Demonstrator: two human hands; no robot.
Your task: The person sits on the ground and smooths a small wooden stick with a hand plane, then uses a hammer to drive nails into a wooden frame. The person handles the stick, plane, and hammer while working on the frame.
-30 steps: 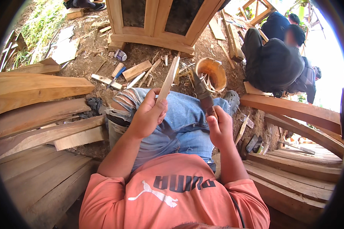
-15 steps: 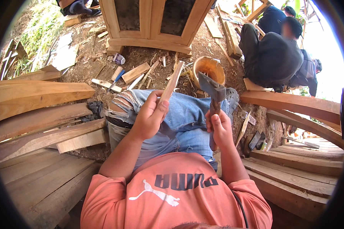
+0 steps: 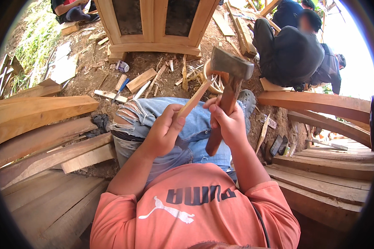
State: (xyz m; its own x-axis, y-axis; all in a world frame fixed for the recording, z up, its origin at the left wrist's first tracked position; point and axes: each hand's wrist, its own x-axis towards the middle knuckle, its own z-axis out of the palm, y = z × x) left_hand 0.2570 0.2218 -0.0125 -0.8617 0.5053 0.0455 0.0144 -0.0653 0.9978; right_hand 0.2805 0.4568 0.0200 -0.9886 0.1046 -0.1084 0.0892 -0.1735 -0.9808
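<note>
My left hand (image 3: 167, 128) is closed around the lower end of a narrow wooden strip (image 3: 194, 99), which tilts up and to the right over my knee. In my right hand (image 3: 228, 122) is a hatchet, gripped by its dark wooden handle (image 3: 230, 99). The steel hatchet head (image 3: 232, 64) is raised above the strip's upper end; whether the two touch I cannot tell. Behind the head stands a round bucket (image 3: 206, 70) with wood pieces in it, partly hidden by the hatchet.
A chisel with a blue handle (image 3: 123, 84) lies among offcuts on the ground. A panelled wooden door or cabinet (image 3: 153, 45) stands ahead. Planks (image 3: 45, 106) are stacked at left, and more timber (image 3: 316, 101) lies at right. A person in dark clothes (image 3: 293, 52) sits at the far right.
My right hand has raised the hatchet and turned its head, bringing it inward toward the strip. The strip has tilted further right. The whole view has shifted slightly.
</note>
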